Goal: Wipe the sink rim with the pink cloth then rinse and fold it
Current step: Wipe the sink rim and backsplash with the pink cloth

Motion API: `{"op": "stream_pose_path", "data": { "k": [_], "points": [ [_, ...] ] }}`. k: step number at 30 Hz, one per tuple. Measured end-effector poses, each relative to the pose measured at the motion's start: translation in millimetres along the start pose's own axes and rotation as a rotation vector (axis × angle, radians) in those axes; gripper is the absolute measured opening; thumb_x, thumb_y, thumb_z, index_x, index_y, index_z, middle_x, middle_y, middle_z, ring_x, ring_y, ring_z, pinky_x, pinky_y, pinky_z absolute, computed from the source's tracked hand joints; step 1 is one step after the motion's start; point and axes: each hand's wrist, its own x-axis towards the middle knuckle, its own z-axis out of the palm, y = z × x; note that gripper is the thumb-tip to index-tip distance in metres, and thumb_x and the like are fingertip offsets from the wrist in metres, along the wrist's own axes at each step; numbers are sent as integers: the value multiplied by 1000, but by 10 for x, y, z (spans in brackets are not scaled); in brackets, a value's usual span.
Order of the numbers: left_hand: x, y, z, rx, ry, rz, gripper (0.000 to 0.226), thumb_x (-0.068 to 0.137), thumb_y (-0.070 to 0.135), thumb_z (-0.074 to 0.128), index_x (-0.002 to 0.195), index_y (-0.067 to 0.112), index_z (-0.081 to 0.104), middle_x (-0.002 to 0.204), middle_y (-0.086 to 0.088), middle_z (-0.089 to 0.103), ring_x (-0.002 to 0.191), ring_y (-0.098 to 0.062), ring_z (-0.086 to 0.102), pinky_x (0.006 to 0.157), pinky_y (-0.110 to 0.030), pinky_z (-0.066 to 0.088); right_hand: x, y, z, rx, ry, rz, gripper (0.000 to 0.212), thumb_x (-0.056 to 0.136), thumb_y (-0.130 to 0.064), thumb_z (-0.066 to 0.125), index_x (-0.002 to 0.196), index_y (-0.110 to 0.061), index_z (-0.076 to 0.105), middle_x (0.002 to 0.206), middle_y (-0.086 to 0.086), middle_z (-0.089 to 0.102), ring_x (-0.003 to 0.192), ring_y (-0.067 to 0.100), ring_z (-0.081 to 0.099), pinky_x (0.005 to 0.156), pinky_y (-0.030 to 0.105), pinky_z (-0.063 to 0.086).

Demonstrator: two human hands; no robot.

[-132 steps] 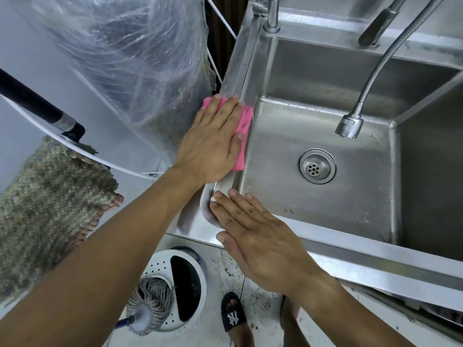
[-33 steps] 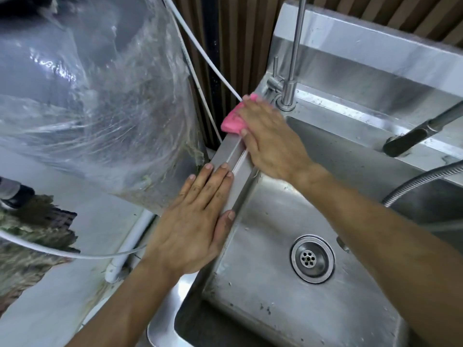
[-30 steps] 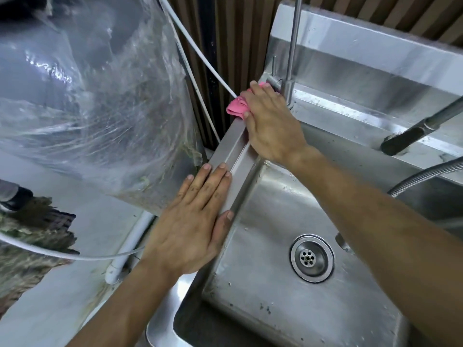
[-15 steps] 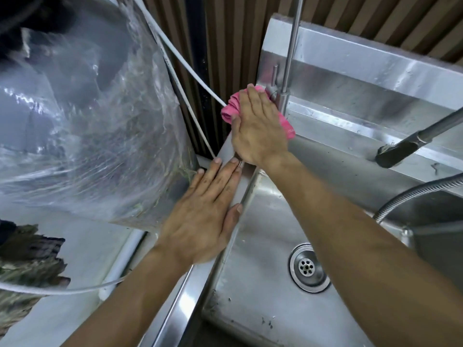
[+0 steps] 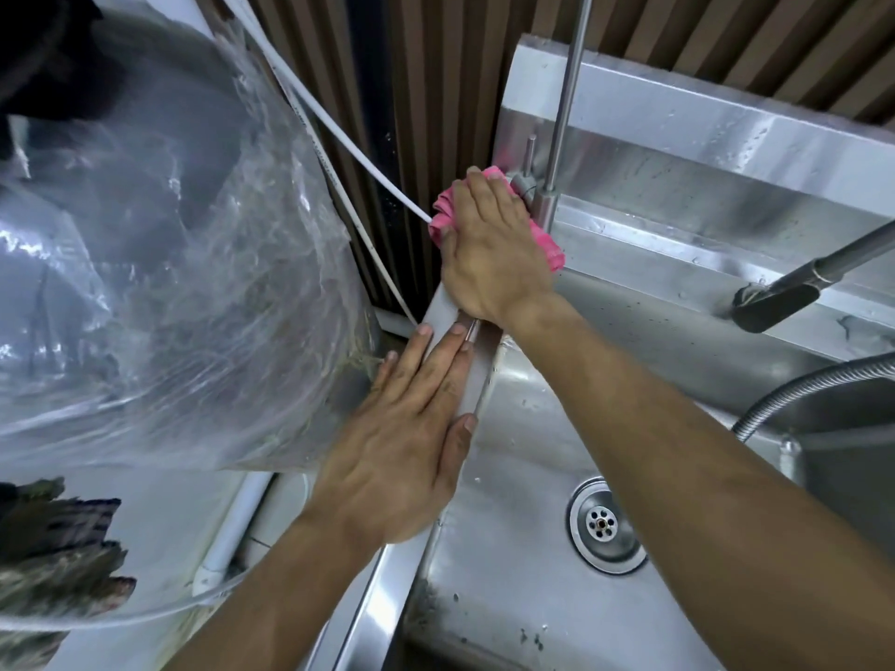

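Observation:
My right hand (image 5: 491, 249) presses the pink cloth (image 5: 443, 213) flat onto the far left corner of the steel sink rim (image 5: 477, 375), right beside the base of a thin upright tap (image 5: 545, 205). The cloth is bunched under the palm and shows at the fingertips, left edge and right side. My left hand (image 5: 407, 447) lies flat and spread on the left rim nearer to me, holding nothing, thumb over the inner edge. The sink basin (image 5: 513, 549) with its drain (image 5: 603, 525) lies below my right forearm.
A large clear plastic bag (image 5: 160, 293) bulges close against the sink's left side. White tubes (image 5: 358, 171) run diagonally behind it. A dark spray head (image 5: 775, 302) and a flexible metal hose (image 5: 813, 385) hang over the basin at right. A steel backsplash (image 5: 726, 152) rises behind.
My right hand has slid the pink cloth along the left rim up into the far corner by the tap. My left hand has followed a little way up the rim.

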Motion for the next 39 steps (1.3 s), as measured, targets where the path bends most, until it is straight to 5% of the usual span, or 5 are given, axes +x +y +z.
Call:
{"op": "stream_pose_path", "data": {
  "k": [13,19,29,36,39],
  "points": [
    [-27,14,26,9,16,-22,63,108,42,16,164,14,13,173,5,-1,159,-14,-9,129,-44,9,-822,262,33,166,-19,-120,57,114,-36,29,166,-19,12,174,0,5,160,12,-4,131,34,-4],
    [-14,17,23,38,17,-17,63,108,42,16,164,14,13,173,6,-1,159,-15,-8,129,-44,8,-328,237,-58,1,-11,-163,59,113,-40,24,165,-15,16,174,6,6,161,19,-1,130,33,-7],
    [-20,22,31,54,23,-27,62,109,40,24,164,13,17,173,3,5,159,-16,-6,129,-41,3,-812,214,84,152,66,-128,55,113,-38,33,164,-20,26,172,2,18,161,18,7,130,32,-5],
    [-7,7,31,55,11,-32,62,109,42,20,164,16,14,173,6,0,159,-14,-8,129,-43,7,-222,327,-39,37,-25,-205,57,111,-42,31,164,-21,25,174,3,9,161,20,1,131,36,-3],
    [-13,0,36,54,9,-28,62,109,42,22,164,16,15,173,7,1,159,-14,-7,129,-44,8,-244,320,50,80,50,-187,54,111,-40,34,161,-20,33,172,2,20,160,19,9,131,38,4]
  ]
}}
